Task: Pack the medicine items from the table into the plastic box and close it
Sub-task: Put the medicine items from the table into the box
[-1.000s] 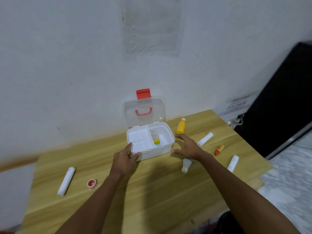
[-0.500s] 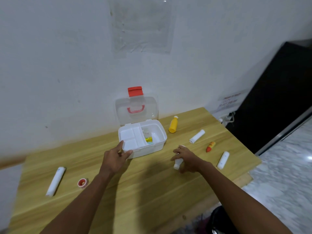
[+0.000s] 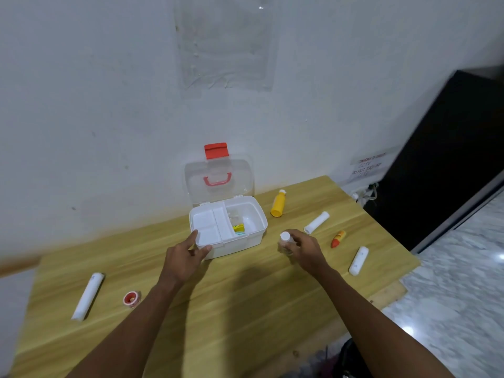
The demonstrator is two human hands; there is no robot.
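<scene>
A white plastic box (image 3: 256, 236) stands open on the wooden table (image 3: 218, 309), its clear lid (image 3: 218, 181) with a red latch upright against the wall. A white tray insert covers the box's left half; a yellow item (image 3: 239, 227) lies in the right half. My left hand (image 3: 185, 259) grips the box's front left corner. My right hand (image 3: 304, 249) holds a small white bottle (image 3: 285, 240) upright, just right of the box. A yellow bottle (image 3: 278, 204), two white tubes (image 3: 316, 222) (image 3: 358, 260) and an orange-red tube (image 3: 338, 238) lie at the right.
A long white tube (image 3: 87, 296) and a small red tape roll (image 3: 131, 298) lie on the table's left part. The wall runs right behind the box. A black cabinet (image 3: 450, 159) stands to the right, beyond the table's edge, above a marble floor.
My right hand closed on the white bottle that lay on the table and raised it upright beside the box. My left hand stays at the box's corner.
</scene>
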